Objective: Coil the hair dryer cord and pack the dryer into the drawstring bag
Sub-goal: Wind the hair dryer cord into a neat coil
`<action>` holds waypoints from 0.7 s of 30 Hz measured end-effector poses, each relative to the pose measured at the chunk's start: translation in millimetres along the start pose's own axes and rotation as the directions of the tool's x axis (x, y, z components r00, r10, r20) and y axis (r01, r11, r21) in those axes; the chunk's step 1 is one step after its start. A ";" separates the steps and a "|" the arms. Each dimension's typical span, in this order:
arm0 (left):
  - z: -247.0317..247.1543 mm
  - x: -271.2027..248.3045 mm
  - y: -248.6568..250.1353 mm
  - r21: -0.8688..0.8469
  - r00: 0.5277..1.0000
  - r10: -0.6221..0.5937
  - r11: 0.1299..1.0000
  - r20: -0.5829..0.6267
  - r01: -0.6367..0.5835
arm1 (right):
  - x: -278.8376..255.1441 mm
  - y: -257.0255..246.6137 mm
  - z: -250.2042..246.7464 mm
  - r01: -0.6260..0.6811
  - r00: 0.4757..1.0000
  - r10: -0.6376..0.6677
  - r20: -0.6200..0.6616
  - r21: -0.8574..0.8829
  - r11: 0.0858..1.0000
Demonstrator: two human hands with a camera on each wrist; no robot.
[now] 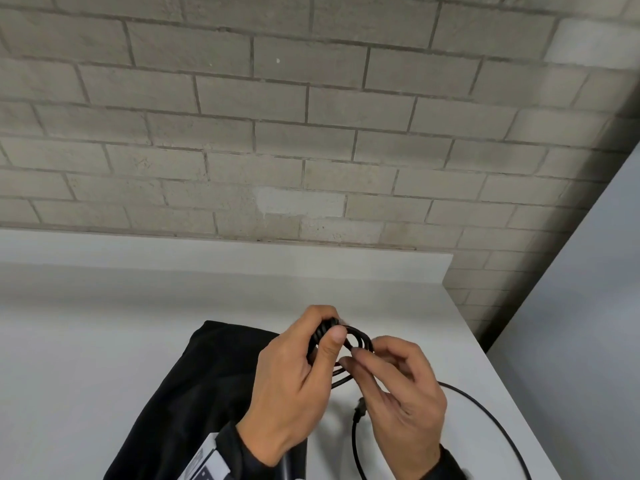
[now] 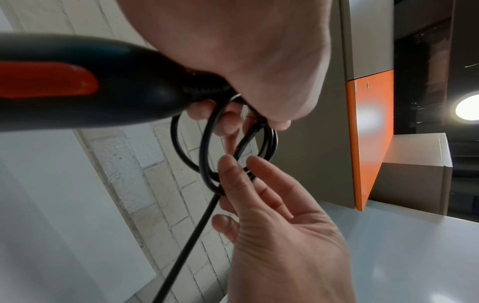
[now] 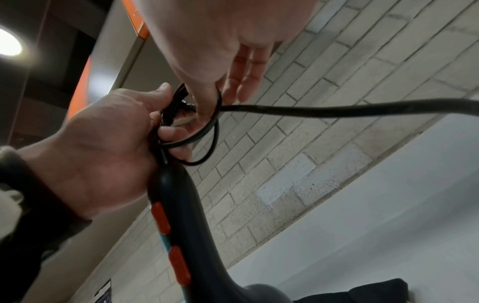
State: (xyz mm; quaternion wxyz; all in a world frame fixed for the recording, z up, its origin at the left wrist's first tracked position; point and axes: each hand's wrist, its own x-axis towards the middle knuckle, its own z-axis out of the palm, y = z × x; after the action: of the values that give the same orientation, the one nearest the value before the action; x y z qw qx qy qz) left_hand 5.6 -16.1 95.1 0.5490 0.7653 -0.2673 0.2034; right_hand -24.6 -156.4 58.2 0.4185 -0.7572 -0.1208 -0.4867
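Note:
My left hand [image 1: 325,329] grips the butt of the black hair dryer handle [image 3: 176,205], which has orange buttons, together with a few small loops of its black cord [image 2: 207,143]. The dryer hangs below that hand and is hidden in the head view. My right hand [image 1: 353,356] is just to the right, thumb and fingertips pinching the cord [image 1: 362,341] at the loops. The loose cord [image 1: 485,410] trails off over the white counter to the right. The black drawstring bag [image 1: 207,375] lies flat on the counter under my left forearm.
The white counter [image 1: 104,341] ends at a brick wall [image 1: 311,133] behind and at an edge on the right [image 1: 502,375]. A grey panel with an orange lower part [image 2: 368,133] stands to the right. A short cord end with a plug [image 1: 358,408] dangles between my hands.

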 end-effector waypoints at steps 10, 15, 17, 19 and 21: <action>5.8 -5.2 0.9 0.091 0.997 0.032 0.996 -0.070 -0.026 | 1.7 -12.2 0.9 -0.020 0.998 0.040 0.053 -0.332 0.943; 10.5 -8.2 4.3 0.149 0.991 0.125 0.982 -0.043 -0.117 | -0.9 -23.5 4.7 -0.057 0.935 0.236 0.265 -0.543 0.838; 10.9 -7.5 4.9 0.199 0.989 0.147 0.970 -0.032 -0.138 | -1.3 -24.1 3.6 -0.156 0.877 0.360 0.319 -0.518 0.841; 10.6 -5.8 4.5 0.240 0.988 0.153 0.961 -0.037 -0.140 | 1.6 -23.3 3.1 -0.343 0.797 0.480 0.367 -0.379 0.859; 10.9 -5.0 4.5 0.248 0.990 0.134 0.962 -0.054 -0.117 | 7.1 -25.4 1.4 -0.553 0.710 0.562 0.424 -0.160 0.818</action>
State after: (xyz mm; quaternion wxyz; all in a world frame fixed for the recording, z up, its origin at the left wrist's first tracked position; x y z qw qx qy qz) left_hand -1.0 -26.6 91.9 0.4458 0.8010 -0.2688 0.2956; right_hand -35.2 -141.2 77.0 0.4976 -0.8542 0.0244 -0.1490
